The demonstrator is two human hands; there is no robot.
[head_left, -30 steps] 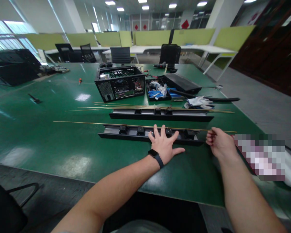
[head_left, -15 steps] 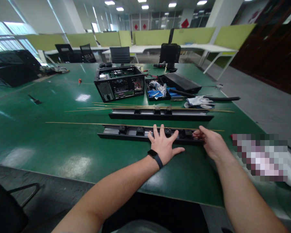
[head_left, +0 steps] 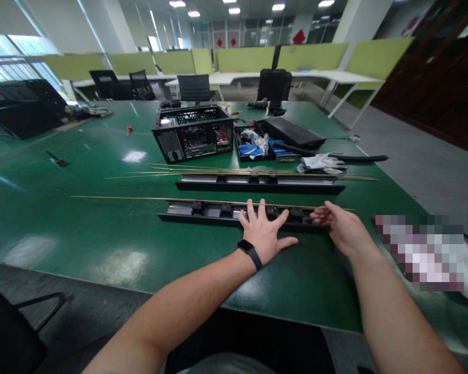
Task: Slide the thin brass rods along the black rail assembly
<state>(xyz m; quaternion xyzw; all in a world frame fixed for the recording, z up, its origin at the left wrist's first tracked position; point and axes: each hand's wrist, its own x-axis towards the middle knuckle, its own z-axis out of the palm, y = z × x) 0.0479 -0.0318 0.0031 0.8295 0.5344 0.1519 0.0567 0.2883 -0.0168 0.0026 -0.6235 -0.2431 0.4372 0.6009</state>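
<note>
Since a second ago the right hand [head_left: 345, 228] has come inward over the near rail's [head_left: 203, 220] right end, and the thin brass rod [head_left: 117, 198] has slid left along its back edge. Head view: left hand [head_left: 261, 234] is spread wide on that rail, which lies on the bench [head_left: 81, 223] in front of the far rail [head_left: 218, 186]. Right fingers are bunched narrow; can't tell what they grip. IMO steady palm pressure and small, level nudges work best, since that rod probably flexes easily.
</note>
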